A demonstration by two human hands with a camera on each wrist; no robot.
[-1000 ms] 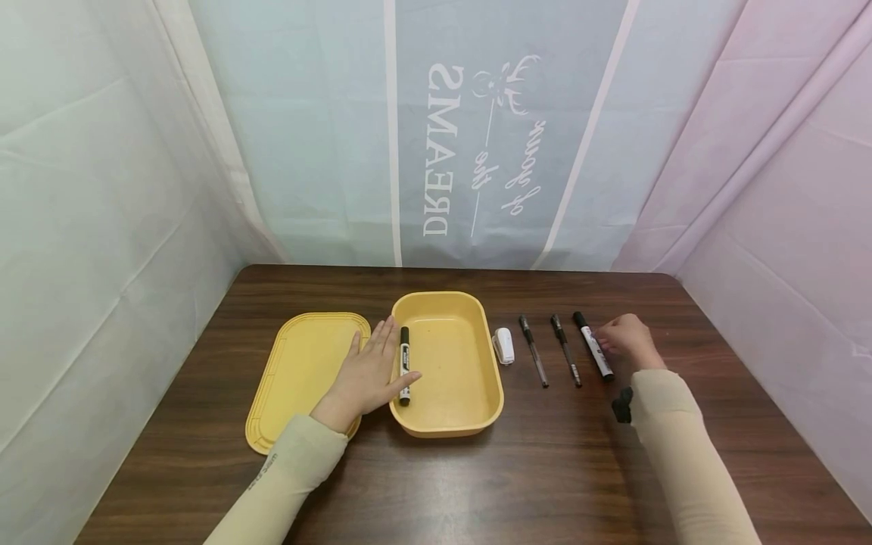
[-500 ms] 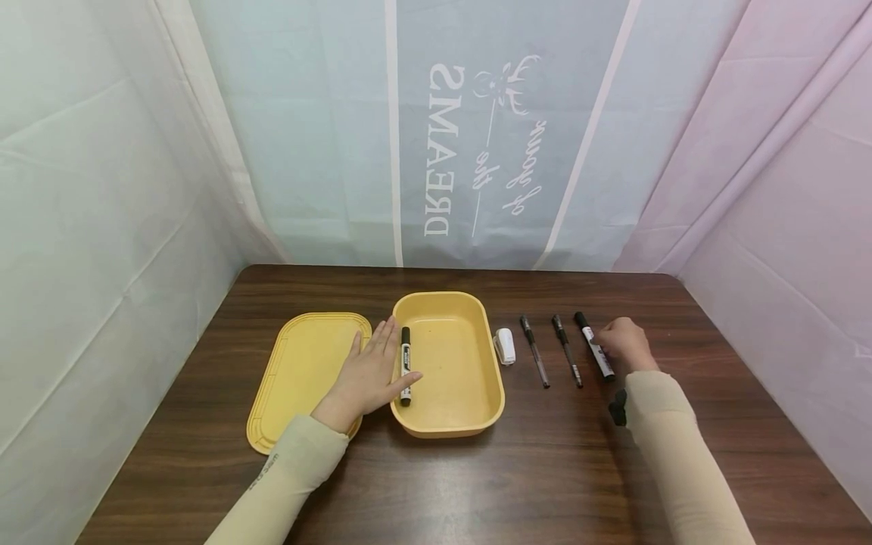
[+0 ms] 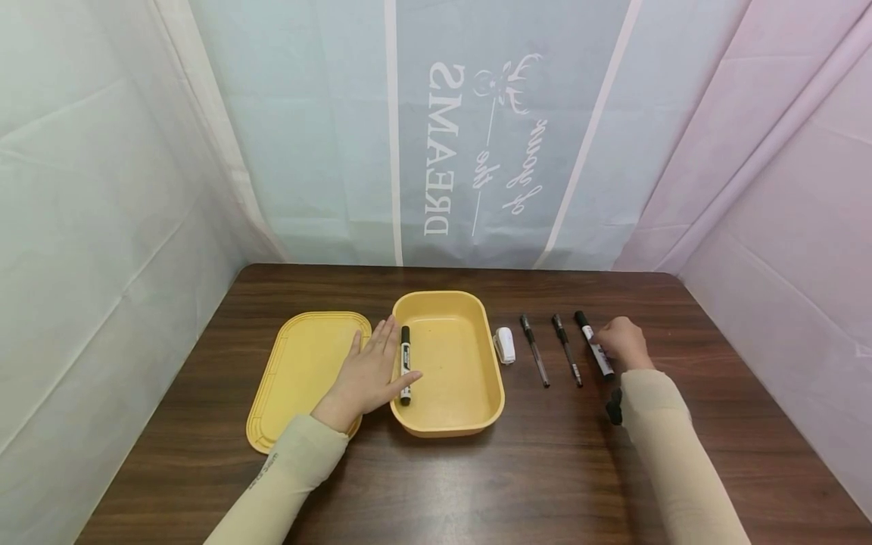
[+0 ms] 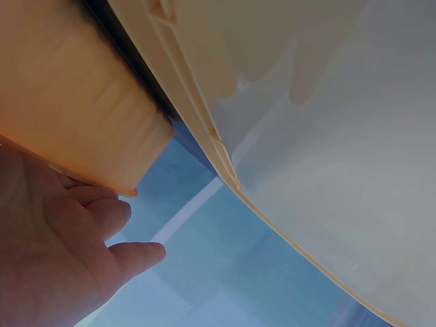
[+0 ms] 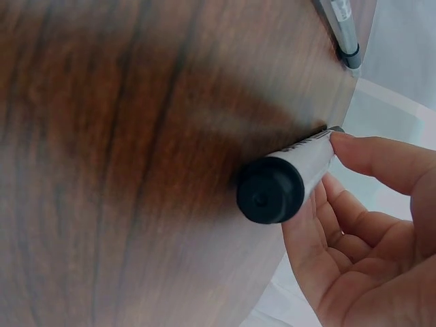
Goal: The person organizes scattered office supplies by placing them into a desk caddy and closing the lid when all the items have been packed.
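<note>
Our right hand [image 3: 621,344] has its grip closing on the black-and-white marker [image 3: 594,345] that lies on the table [image 3: 545,469] at the right end of the row: in the right wrist view the thumb and fingers [image 5: 381,158] curl round the barrel of the marker [image 5: 289,178], touching it on both sides, while its black end cap points at the camera and the barrel seems to rest on the wood. We judge this to be the pick-up step, with the hold just formed and the lift not yet made. Our left hand [image 3: 371,371] lies flat and relaxed, fingers straight, spanning the gap between the yellow lid [image 3: 300,378] and the left wall of the yellow box [image 3: 477,412]; it holds nothing, and its fingertips touch or come very near a second marker [image 3: 405,365] that lies inside the box along that wall. Left of our right hand two slim pens [image 3: 534,350] lie side by side, and a small white stapler [image 3: 503,345] sits just beside the box's right wall. The next move, as we read it, calls for a firm pinch, a clean lift clear of the neighbouring pens, and a carry leftward over the stapler to the open box, while the left hand steadies the box.
</note>
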